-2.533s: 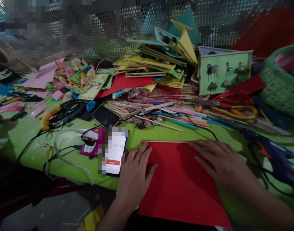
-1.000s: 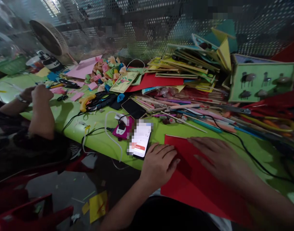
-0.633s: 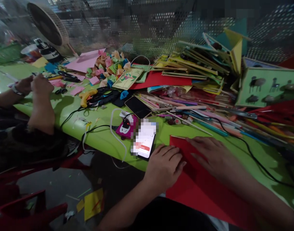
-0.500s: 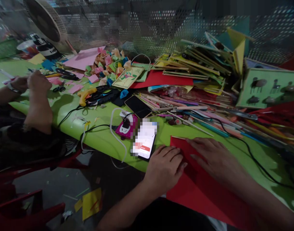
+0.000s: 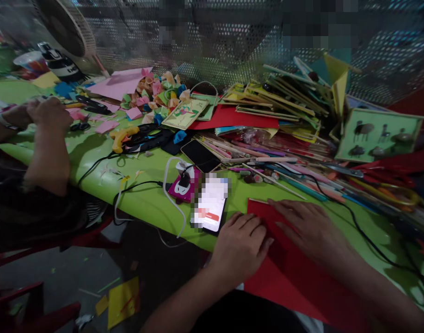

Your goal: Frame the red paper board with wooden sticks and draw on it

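A red sheet [image 5: 295, 282] lies at the table's front edge, with a thin pale stick [image 5: 258, 200] along its far edge. My left hand [image 5: 242, 245] rests on the sheet's left side, fingers together, slightly bent and laid down rather than gripping. On the far right part of the sheet lies my right hand [image 5: 307, 226], its fingers stretched out and its fingertips at the end of the stick. Just left of my left hand is a phone with a lit screen [image 5: 212, 206]. Whatever lies beneath my palms is hidden.
Behind my hands lie loose sticks and pens [image 5: 274, 159], a dark phone [image 5: 200, 156] and a purple power socket [image 5: 184, 185] with cables. Further back are stacked cards [image 5: 277, 99] and folded paper [image 5: 159, 92]. Another person's hands [image 5: 48, 113] work at the left, near a yellow glue gun [image 5: 123, 138].
The view has shifted slightly. My hands stay in nearly the same places on the red sheet. The other person's hands have hardly moved.
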`<state>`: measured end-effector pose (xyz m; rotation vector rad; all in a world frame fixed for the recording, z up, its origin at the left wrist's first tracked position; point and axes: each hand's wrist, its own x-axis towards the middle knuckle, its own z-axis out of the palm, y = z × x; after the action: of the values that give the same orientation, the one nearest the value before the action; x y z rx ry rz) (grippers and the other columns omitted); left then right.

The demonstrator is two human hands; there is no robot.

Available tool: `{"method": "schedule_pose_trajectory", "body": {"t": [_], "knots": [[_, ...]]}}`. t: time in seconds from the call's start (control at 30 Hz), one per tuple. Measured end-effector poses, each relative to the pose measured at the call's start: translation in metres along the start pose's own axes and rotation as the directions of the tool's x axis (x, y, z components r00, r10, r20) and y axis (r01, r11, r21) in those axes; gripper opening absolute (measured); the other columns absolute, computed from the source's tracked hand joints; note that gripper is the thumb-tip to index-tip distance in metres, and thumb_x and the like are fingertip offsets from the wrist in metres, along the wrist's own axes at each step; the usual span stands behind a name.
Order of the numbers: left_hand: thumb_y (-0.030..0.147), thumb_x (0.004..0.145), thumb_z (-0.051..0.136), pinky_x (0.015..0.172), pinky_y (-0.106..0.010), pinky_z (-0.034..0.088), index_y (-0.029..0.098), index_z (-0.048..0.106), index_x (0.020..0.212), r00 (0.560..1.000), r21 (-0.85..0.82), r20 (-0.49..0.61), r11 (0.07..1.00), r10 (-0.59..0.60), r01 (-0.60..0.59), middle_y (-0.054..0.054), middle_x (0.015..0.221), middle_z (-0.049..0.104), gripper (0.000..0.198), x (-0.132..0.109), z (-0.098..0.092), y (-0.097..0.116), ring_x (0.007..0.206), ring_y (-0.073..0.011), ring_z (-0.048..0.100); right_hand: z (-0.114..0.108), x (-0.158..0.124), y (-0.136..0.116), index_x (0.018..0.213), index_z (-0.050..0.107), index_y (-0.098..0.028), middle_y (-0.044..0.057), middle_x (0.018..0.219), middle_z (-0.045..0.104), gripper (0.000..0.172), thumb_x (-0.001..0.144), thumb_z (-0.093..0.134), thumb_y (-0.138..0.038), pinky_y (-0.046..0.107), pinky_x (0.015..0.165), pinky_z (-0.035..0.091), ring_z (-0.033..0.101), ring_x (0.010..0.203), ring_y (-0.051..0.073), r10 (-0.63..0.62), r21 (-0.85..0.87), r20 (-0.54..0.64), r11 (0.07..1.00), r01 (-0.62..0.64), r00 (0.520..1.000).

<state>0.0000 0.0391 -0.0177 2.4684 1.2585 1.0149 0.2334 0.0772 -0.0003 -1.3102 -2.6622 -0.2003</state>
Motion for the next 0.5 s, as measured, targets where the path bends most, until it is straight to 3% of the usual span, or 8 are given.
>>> {"method": "schedule_pose_trajectory", "body": {"t": [0.27, 0.5], "knots": [[0.030, 0.103, 0.060, 0.109, -0.044, 0.051, 0.017, 0.069, 0.113, 0.998, -0.022, 0.061, 1.000, 0.002, 0.000, -0.006, 0.120, 0.078, 0.018, -0.001, 0.001, -0.001, 0.118, -0.0239, 0.070, -0.001, 0.029, -0.019, 0.146, 0.061, -0.021, 0.014, 0.124, 0.075, 0.045, 0.108, 0.040, -0.034, 0.043, 0.091, 0.051, 0.068, 0.112, 0.027, -0.044, 0.061, -0.002, 0.997, 0.044, 0.999], [0.032, 0.105, 0.058, 0.108, -0.046, 0.052, 0.017, 0.070, 0.112, 0.998, -0.052, 0.058, 0.998, -0.018, 0.021, -0.006, 0.122, 0.078, 0.021, -0.001, 0.002, 0.000, 0.115, -0.0243, 0.071, 0.003, 0.031, -0.022, 0.139, 0.066, -0.017, 0.014, 0.121, 0.075, 0.045, 0.108, 0.037, -0.031, 0.045, 0.092, 0.053, 0.068, 0.110, 0.028, -0.041, 0.041, 0.024, 0.998, 0.040, 0.999]]}}
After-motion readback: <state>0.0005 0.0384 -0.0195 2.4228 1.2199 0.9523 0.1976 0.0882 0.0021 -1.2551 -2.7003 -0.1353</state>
